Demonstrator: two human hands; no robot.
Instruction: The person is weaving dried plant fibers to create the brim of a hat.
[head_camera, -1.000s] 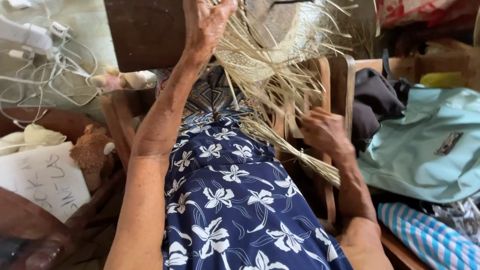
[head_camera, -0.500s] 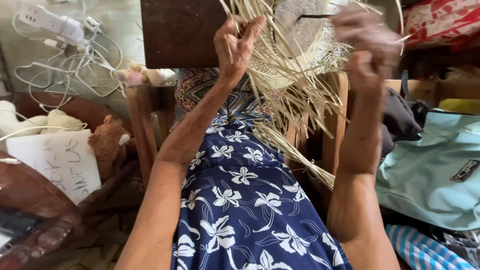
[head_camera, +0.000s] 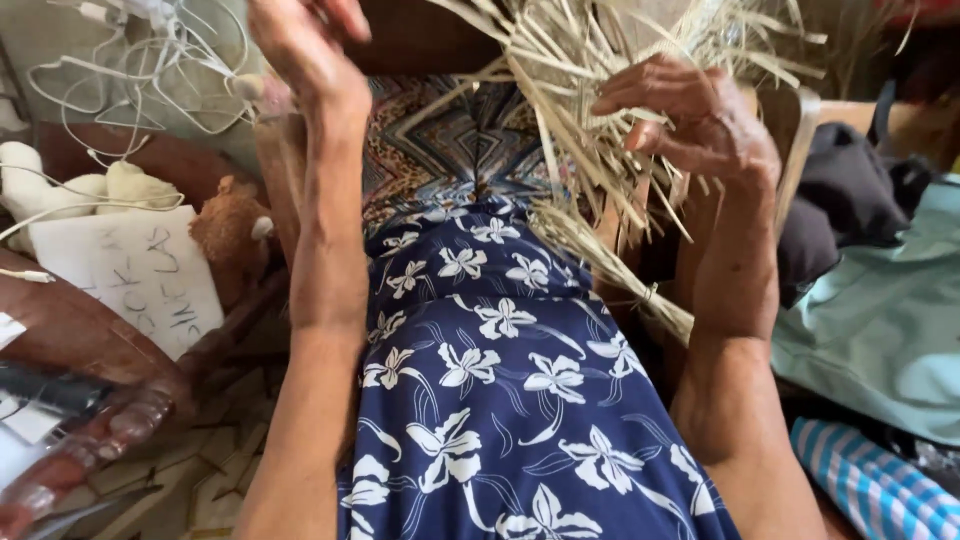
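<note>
Above the lap of the seated person, a bundle of dry straw strands (head_camera: 600, 110) fans out from what looks like a half-woven piece at the top edge of the view. The right hand (head_camera: 700, 125) has its fingers curled around a clump of these strands, pinching them against the thumb. The left hand (head_camera: 305, 50) is raised beside the bundle, apart from it; its fingers run out of the frame, so I cannot tell whether they are spread or closed, and nothing shows in it.

The straw looks very light, thin and springy, and I judge it brittle: loose ends stick out at all angles and would likely crack if bent sharply. It seems best taken a few strands at a time near the woven part, where they are anchored, not at the frayed tips. A tied sheaf (head_camera: 620, 270) hangs lower, resting against the blue flowered dress (head_camera: 500, 400).

Around the person things crowd close. A wooden chair frame (head_camera: 800, 140) stands just beside the right hand, with dark cloth (head_camera: 850, 200) draped on it and a pale green bag (head_camera: 880, 320) next to that. On the left lie white cables (head_camera: 130, 70), a sheet of paper with handwriting (head_camera: 130, 270) and a small brown stuffed toy (head_camera: 225, 235). The chair frame and the dangling strands themselves are what could snag the hands.
</note>
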